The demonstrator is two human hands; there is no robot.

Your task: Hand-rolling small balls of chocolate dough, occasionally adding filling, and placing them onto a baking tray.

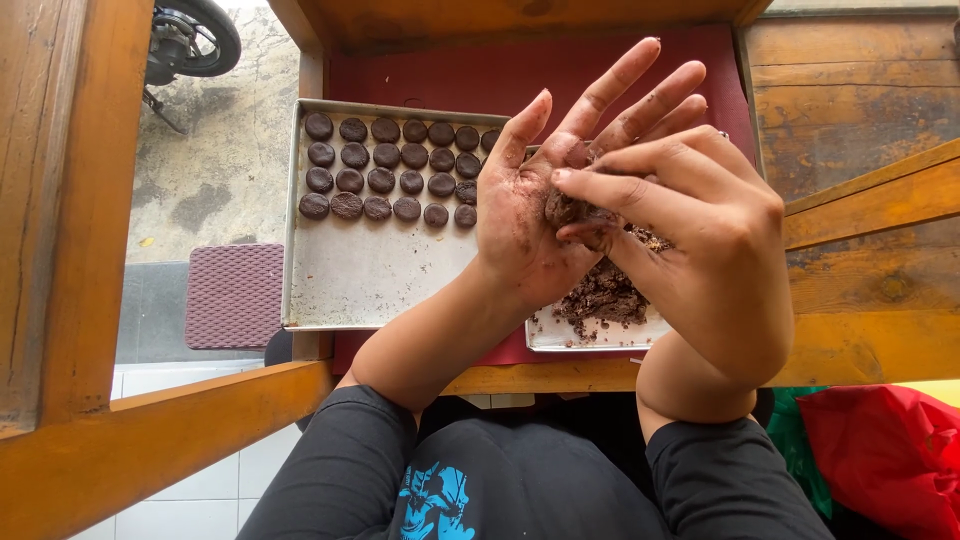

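My left hand [530, 215] is held palm up with fingers spread, smeared with dark crumbs. My right hand [700, 240] presses its fingers on a small lump of dark brown dough [563, 208] lying in the left palm. Below the hands a pile of the same crumbly dough [603, 297] sits in a white tray [555, 338]. To the left, a metal baking tray [370, 275] holds several rows of round, flat dark dough discs [385, 168] along its far end.
The trays rest on a dark red mat [520, 65] on a wooden table [870, 100]. Wooden beams [60, 200] frame the left side. A purple doormat [233, 295] lies on the floor below. A red bag [890, 450] sits at lower right.
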